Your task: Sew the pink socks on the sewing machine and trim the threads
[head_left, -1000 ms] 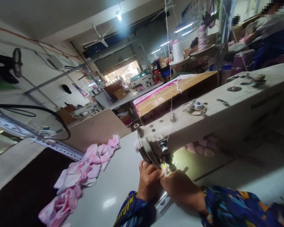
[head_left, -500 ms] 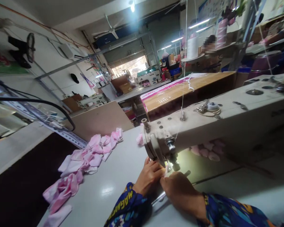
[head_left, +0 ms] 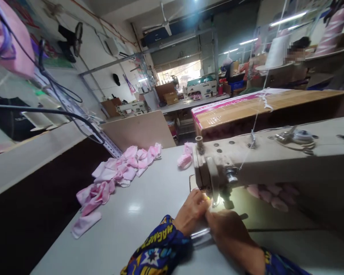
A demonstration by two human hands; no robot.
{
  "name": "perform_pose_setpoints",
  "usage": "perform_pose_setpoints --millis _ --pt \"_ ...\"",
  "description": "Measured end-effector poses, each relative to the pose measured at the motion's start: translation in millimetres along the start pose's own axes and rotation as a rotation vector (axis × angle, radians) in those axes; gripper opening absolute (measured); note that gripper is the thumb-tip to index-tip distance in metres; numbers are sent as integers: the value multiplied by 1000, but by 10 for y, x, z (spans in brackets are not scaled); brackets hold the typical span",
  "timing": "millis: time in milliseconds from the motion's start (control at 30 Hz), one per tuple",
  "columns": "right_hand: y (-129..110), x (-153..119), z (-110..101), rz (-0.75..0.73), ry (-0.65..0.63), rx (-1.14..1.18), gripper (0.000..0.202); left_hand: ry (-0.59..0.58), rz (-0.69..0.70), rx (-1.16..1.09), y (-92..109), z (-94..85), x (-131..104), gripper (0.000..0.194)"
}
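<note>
Lower center: left hand (head_left: 191,212) and right hand (head_left: 231,231), fingers curled, nearly meeting at lit needle end of sewing machine (head_left: 263,164); pale fabric bit (head_left: 209,203) between them, mostly hidden, can't tell if gripped. Pink fabric pile (head_left: 126,168) left of center.

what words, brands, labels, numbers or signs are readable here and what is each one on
"MAGNE", on the left sleeve; whatever follows is unclear in the folds.
Cardboard box: lettering on its pink band and printing below, too blurred to read.
Far sewing machine: marking too small to read.
</note>
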State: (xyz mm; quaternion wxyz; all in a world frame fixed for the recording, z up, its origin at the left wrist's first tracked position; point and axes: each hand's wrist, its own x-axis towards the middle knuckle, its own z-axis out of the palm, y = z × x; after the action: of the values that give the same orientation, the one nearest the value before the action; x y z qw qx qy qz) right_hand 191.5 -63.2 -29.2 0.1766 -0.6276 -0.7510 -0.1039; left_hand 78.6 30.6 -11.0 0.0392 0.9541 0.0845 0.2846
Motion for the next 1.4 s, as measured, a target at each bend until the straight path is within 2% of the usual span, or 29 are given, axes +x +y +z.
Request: perform_pose_setpoints --millis 100,233,300,467,667,867,967,1100,1267,1400 --pt "14 -41 53 -7 78 2 19 20 21 -41 3 30 -34 12" --pt "-4 -45 62 6 135 -47 17 161 11 -57 31 42 -34 7" --pt "-11 -36 57 -18 129 -53 17 188 7 -32 49 29 -9 6" --pt "-43 -42 96 12 76 -48 15 198 -8 59 89 -35 52 11" --pt "-29 -73 95 -34 52 -50 14 177 -26 100 110 -28 63 14" --pt "14 -24 -6 -19 31 -59 14 102 -9 115 60 14 32 14" --pt "17 -6 -1 -8 28 -49 15 73 -25 49 37 23 -6 11" --pt "13 -5 24 33 -3 -36 17 117 -39 -10 14 28 -43 13" --pt "7 -3 3 54 -40 -39 15 153 17 28 11 -9 -19 9" --pt "7 -3 -8 34 15 -52 17 176 24 45 20 -9 -4 9"
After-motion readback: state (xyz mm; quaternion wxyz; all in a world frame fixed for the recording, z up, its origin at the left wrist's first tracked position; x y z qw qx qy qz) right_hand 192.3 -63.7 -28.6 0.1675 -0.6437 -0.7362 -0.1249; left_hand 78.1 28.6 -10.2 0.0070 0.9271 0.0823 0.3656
